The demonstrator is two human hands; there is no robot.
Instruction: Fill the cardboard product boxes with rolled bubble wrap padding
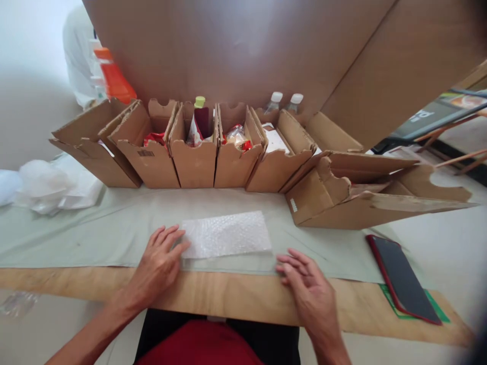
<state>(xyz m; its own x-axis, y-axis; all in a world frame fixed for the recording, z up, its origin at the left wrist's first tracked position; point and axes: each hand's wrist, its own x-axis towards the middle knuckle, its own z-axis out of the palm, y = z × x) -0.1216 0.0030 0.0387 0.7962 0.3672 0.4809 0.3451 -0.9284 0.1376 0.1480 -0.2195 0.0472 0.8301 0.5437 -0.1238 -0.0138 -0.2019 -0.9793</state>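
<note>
On the pale green cloth near the table's front edge, a bubble wrap sheet (226,234) lies flat and unfolded, nothing yet on it. Left hand (160,263) rests open-fingered touching its left edge; right hand (304,284) hovers relaxed just beside it, holding nothing. Behind, the cardboard bins (194,157) carry small labels, unreadable.

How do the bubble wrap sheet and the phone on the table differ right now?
The bubble wrap sheet is pale and see-through; the phone is dark with a red edge. The sheet lies on the green cloth with the left hand touching its corner; the phone lies untouched, to the right of the right hand, partly on a green mat. Both lie flat.
</note>
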